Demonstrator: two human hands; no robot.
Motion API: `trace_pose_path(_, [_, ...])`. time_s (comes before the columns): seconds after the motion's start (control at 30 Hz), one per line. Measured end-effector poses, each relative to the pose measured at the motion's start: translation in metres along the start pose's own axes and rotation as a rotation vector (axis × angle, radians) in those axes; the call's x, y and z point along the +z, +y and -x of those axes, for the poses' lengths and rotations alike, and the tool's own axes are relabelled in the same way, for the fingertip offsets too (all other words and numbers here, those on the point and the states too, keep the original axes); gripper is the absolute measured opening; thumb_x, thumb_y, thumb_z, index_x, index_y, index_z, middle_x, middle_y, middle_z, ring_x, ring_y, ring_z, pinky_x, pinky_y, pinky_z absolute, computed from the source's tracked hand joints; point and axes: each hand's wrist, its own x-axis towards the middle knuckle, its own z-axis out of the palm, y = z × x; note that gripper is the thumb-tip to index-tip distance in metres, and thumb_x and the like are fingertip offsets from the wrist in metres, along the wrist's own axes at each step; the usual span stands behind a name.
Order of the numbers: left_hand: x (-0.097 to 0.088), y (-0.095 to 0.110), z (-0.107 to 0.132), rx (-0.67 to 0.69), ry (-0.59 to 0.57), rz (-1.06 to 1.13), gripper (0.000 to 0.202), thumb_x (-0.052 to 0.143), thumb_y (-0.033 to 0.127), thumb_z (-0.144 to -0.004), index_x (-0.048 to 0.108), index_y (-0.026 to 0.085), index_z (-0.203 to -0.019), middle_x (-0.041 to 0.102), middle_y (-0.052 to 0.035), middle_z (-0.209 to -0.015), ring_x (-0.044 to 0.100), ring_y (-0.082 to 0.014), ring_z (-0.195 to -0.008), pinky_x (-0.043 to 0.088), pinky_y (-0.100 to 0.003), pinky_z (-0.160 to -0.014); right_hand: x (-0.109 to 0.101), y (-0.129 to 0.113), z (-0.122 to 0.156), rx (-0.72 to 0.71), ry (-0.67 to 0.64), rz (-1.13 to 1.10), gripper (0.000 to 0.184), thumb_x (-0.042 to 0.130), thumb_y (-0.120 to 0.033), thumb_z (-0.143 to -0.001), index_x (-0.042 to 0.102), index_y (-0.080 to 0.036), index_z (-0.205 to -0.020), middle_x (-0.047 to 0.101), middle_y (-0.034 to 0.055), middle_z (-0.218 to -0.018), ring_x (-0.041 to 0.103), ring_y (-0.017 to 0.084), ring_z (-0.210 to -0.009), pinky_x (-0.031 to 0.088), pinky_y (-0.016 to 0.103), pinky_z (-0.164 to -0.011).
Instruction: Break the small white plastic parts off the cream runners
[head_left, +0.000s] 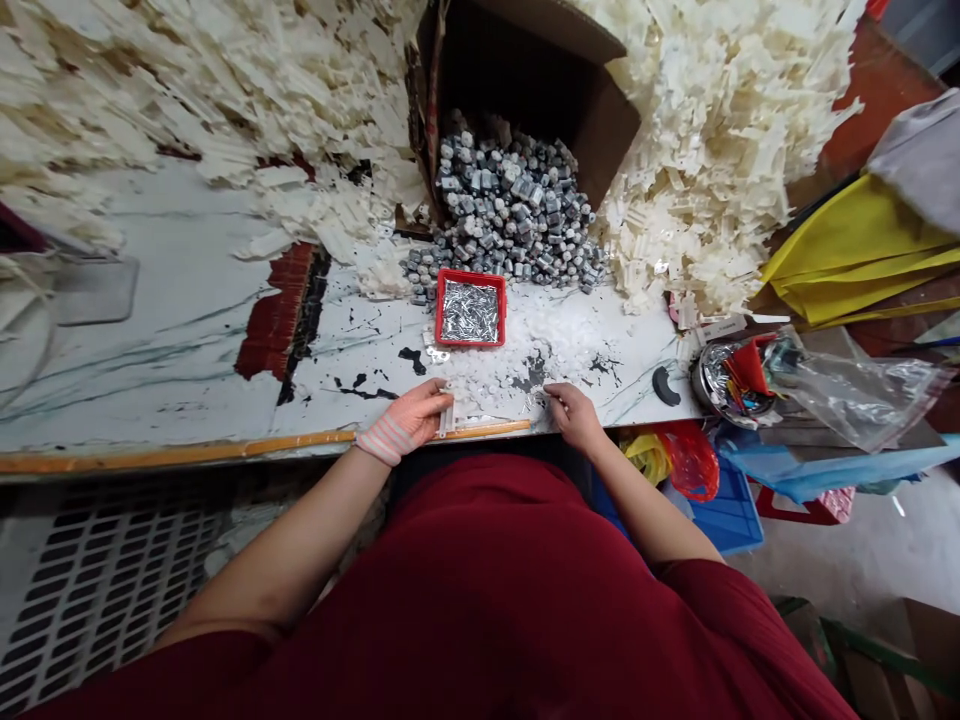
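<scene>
So, just this side of the red tray point(440, 312), our left hand point(417, 412) grips one white plastic piece point(448, 416), progress on it unclear; our right hand point(574, 415), nearer-right, can't tell if gripping. Beyond the tray, motors point(517, 215) lie loose, unused.

2 hands point(416, 412) | 1 red tray point(440, 308) | 1 blk arc pc point(664, 387) | motors point(517, 215): dozens

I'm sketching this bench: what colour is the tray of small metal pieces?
The tray is red, seen best in the head view.
</scene>
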Motion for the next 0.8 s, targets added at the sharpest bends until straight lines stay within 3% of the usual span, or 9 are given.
trace_pose_path(0.2, [0.013,0.011,0.007,-0.066,0.015,0.043,0.034,0.073,0.016,-0.063,0.052,0.016,-0.09,0.062,0.0011,-0.076,0.064,-0.0142,-0.074,0.052,-0.026,-0.072,0.025,-0.02,0.012,-0.07,-0.097,0.151,0.04,0.044,-0.008,-0.082,0.059,-0.008,-0.119,0.059,0.0194,-0.124,0.052,0.027,-0.115,0.043,0.047,-0.1])
trace_pose_path(0.33, [0.017,0.015,0.01,-0.088,0.017,0.054,0.034,0.072,0.017,-0.063,0.051,0.017,-0.09,0.064,0.0003,-0.078,0.065,-0.016,-0.077,0.052,-0.027,-0.071,0.042,-0.037,0.019,-0.127,-0.105,0.074,0.038,0.042,-0.009,-0.085,0.058,-0.013,-0.12,0.059,0.0169,-0.125,0.051,0.026,-0.116,0.045,0.047,-0.097])
trace_pose_path(0.43, [0.017,0.015,0.01,-0.098,-0.002,0.064,0.034,0.072,0.018,-0.062,0.052,0.018,-0.09,0.065,-0.0014,-0.082,0.065,-0.0179,-0.08,0.052,-0.027,-0.071,0.041,-0.038,0.017,-0.152,-0.066,-0.022,0.037,0.042,-0.01,-0.085,0.057,-0.014,-0.119,0.059,0.0159,-0.124,0.052,0.024,-0.115,0.045,0.045,-0.096])
trace_pose_path(0.57, [0.015,0.015,0.01,-0.119,-0.02,0.067,0.035,0.072,0.02,-0.063,0.053,0.018,-0.092,0.065,-0.0029,-0.084,0.065,-0.0197,-0.082,0.051,-0.028,-0.07,0.021,-0.024,0.008,0.091,0.01,-0.038,0.026,0.051,-0.015,-0.082,0.063,-0.016,-0.105,0.065,0.0128,-0.105,0.059,0.022,-0.099,0.048,0.038,-0.087])
trace_pose_path(0.67, [0.013,0.014,0.009,-0.113,-0.01,0.08,0.034,0.071,0.02,-0.062,0.052,0.02,-0.091,0.065,-0.0031,-0.085,0.065,-0.0205,-0.084,0.05,-0.029,-0.072,0.01,-0.016,-0.001,0.297,-0.187,-0.053,0.013,0.062,-0.019,-0.076,0.066,-0.017,-0.089,0.067,0.005,-0.082,0.061,0.016,-0.076,0.048,0.028,-0.07])
trace_pose_path(0.8, [0.012,0.013,0.009,-0.112,-0.003,0.051,0.035,0.07,0.021,-0.063,0.051,0.021,-0.091,0.063,-0.0021,-0.083,0.064,-0.0201,-0.083,0.049,-0.03,-0.073,0.01,-0.015,-0.013,0.334,-0.385,-0.076,0.008,0.066,-0.015,-0.073,0.066,-0.018,-0.08,0.066,-0.0006,-0.073,0.058,0.011,-0.065,0.043,0.022,-0.061])
